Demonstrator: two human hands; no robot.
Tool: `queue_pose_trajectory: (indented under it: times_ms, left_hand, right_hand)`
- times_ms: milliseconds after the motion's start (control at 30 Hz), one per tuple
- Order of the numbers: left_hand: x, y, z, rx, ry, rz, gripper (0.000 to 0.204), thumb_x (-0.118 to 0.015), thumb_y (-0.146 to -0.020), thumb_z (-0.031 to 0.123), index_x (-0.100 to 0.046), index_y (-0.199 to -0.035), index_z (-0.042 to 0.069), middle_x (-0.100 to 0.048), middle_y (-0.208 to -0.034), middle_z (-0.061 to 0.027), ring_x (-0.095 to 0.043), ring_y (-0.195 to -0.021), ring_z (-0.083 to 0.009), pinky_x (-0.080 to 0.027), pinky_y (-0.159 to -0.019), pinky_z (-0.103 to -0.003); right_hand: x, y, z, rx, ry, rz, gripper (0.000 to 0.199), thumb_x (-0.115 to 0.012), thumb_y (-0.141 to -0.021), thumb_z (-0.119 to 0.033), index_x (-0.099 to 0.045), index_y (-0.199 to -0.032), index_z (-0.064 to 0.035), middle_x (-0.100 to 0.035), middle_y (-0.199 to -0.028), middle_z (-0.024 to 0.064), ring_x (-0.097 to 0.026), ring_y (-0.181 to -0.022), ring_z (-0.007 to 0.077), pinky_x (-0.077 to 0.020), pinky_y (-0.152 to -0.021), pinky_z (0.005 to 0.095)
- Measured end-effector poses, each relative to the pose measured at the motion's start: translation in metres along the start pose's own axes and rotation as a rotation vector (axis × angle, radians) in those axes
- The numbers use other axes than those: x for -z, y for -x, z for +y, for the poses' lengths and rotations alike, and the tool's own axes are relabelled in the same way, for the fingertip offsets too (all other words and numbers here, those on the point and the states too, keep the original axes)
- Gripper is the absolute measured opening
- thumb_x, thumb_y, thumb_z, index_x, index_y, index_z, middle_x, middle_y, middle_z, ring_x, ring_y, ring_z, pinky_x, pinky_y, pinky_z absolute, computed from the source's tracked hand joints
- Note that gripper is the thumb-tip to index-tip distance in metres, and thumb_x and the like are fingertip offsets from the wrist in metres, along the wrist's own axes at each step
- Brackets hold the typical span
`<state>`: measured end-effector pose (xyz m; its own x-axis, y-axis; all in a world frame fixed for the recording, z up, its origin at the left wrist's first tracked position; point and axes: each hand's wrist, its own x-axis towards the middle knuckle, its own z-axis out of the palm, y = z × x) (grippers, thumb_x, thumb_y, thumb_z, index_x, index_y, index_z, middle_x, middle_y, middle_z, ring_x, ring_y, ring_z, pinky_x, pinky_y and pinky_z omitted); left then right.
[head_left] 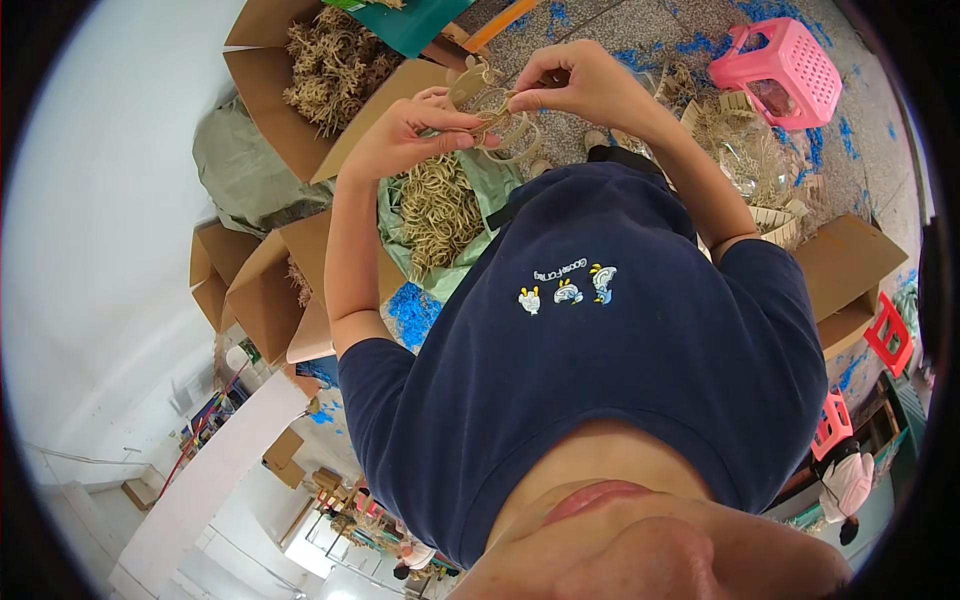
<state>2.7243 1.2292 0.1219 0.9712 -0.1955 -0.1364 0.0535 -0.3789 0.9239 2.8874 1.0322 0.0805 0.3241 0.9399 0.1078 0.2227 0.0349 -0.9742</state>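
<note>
Two hands of mine meet on one straw-coloured looped piece (491,118), held up above the floor (640,25), just past the far right corner of the green bag (497,185). My left hand (425,128) is loosely curled, with thumb and fingers together on the piece's left side. My right hand (585,85) pinches the other side, thumb and forefinger tips clamped on it, the rest of the fingers folded in.

The green bag lies open, filled with curly straw-coloured bits (440,215), its sides spread around them. Past its far left corner stands an open cardboard box (262,105), heaped with brown, twiggy dried stuff (335,65). By the bag's left edge is a smaller open carton (265,295), with some brownish dried stuff showing inside. On my right, another carton (850,265) has a flap up; I can't tell what it holds. Near its far left corner sits a pale slatted basket (772,222), its contents too small to make out.
</note>
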Motion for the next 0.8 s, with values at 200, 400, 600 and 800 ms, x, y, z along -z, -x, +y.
queue_pose_trajectory:
  times_ms: [200,400,600,800]
  left_hand:
    - [0.001,0.0,0.001,-0.013,0.008,-0.03,0.02,-0.065,-0.078,0.005,-0.068,-0.099,0.006,-0.069,-0.092,-0.0035,-0.057,-0.078,-0.0108,-0.023,-0.103,-0.04]
    - [0.002,0.0,-0.001,-0.051,0.031,-0.06,0.021,-0.065,-0.079,0.005,-0.068,-0.099,0.007,-0.069,-0.088,-0.006,-0.055,-0.084,-0.0115,-0.028,-0.098,-0.038]
    - [-0.003,-0.003,0.001,-0.053,0.181,-0.018,0.025,-0.063,-0.078,0.001,-0.066,-0.103,0.004,-0.068,-0.088,-0.0076,-0.053,-0.093,-0.0161,-0.039,-0.088,-0.034]
    - [-0.008,-0.017,0.009,0.117,0.12,-0.046,0.03,-0.061,-0.081,0.004,-0.061,-0.111,0.001,-0.068,-0.089,-0.0076,-0.056,-0.078,-0.0096,-0.047,-0.069,-0.024]
  right_hand:
    - [0.001,0.0,-0.005,-0.015,0.042,-0.007,0.018,-0.073,-0.075,-0.018,-0.067,-0.08,-0.0025,-0.061,-0.065,-0.0001,-0.052,-0.059,0.0034,-0.0385,-0.051,0.0204]
    - [0.002,0.001,-0.012,-0.029,0.083,-0.041,0.021,-0.073,-0.074,-0.022,-0.066,-0.08,-0.0036,-0.061,-0.066,0.0003,-0.054,-0.061,0.0068,-0.0405,-0.055,0.0226]
    - [0.004,-0.001,0.003,0.081,0.081,-0.057,0.027,-0.073,-0.074,-0.027,-0.062,-0.082,-0.0043,-0.059,-0.089,0.0054,-0.055,-0.086,0.0158,-0.0421,-0.076,0.03]
    - [-0.017,-0.007,0.011,0.317,0.123,0.045,0.028,-0.069,-0.078,-0.03,-0.058,-0.088,-0.0067,-0.049,-0.112,0.0089,-0.047,-0.107,0.018,-0.0386,-0.087,0.0324]
